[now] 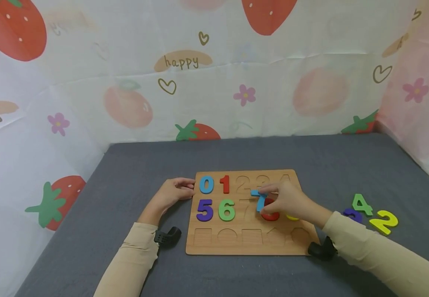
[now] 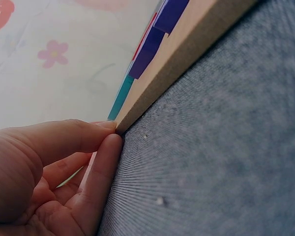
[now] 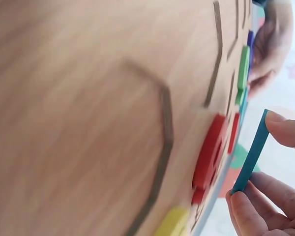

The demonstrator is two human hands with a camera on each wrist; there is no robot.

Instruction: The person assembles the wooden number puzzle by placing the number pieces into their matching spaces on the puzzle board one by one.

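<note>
My right hand [image 1: 290, 202] pinches a blue number 7 [image 1: 260, 202] between thumb and fingers. The 7 hangs over the wooden number board [image 1: 236, 243], near its 7-shaped recess [image 1: 248, 210] and the red piece [image 1: 272, 211]. In the right wrist view the blue piece [image 3: 253, 152] shows edge-on, tilted above the board. At the board's left edge, the fingertips of my left hand [image 1: 171, 194] touch the wood beside the blue 0 [image 1: 206, 185]. The left wrist view has thumb and finger together at the board edge [image 2: 152, 98].
Set in the board are a red 1 [image 1: 224, 184], purple 5 [image 1: 204, 210], green 6 [image 1: 227, 210] and a partly hidden yellow piece [image 1: 292, 217]. Right of it on the grey cloth lie a green 4 [image 1: 362, 204], yellow 2 [image 1: 384, 222] and partly covered purple piece [image 1: 353, 215].
</note>
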